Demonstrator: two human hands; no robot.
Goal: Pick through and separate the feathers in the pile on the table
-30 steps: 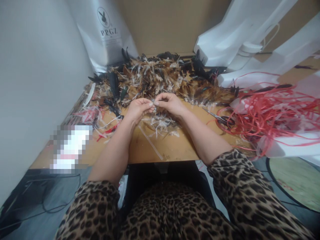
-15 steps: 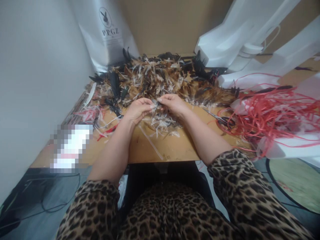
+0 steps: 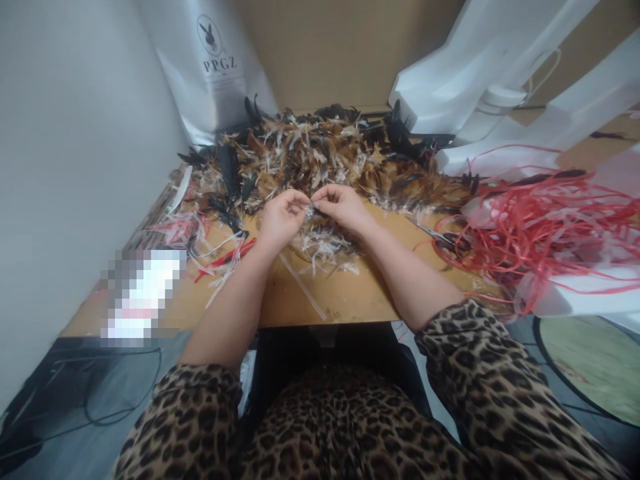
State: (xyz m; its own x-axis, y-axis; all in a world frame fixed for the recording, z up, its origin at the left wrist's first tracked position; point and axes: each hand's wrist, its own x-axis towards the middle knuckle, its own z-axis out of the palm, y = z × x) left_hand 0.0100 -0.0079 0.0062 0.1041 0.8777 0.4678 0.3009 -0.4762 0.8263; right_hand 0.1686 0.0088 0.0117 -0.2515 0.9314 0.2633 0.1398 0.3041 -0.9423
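Observation:
My left hand (image 3: 283, 219) and my right hand (image 3: 346, 208) meet at their fingertips over the table, just in front of a big pile of brown, black and white feathers (image 3: 320, 150). Both are closed in a pinch. Between the tips is a small dark feather (image 3: 316, 211), mostly covered by the fingers. Its exact shape cannot be made out. Below the hands, a smaller heap of whitish feather bits (image 3: 325, 248) lies on the wooden table (image 3: 350, 297).
Scissors (image 3: 440, 237) with dark handles lie to the right, beside a tangle of red and clear strips (image 3: 550, 227). Red and white strips (image 3: 225, 257) lie at left, near a blurred bright rectangle (image 3: 147, 293). A silvery printed bag (image 3: 215, 73) stands behind.
My left hand has turned, its fingers curling more and its back rising. My right hand has shifted slightly, its fingers lifting a little. The feather pile looks unchanged.

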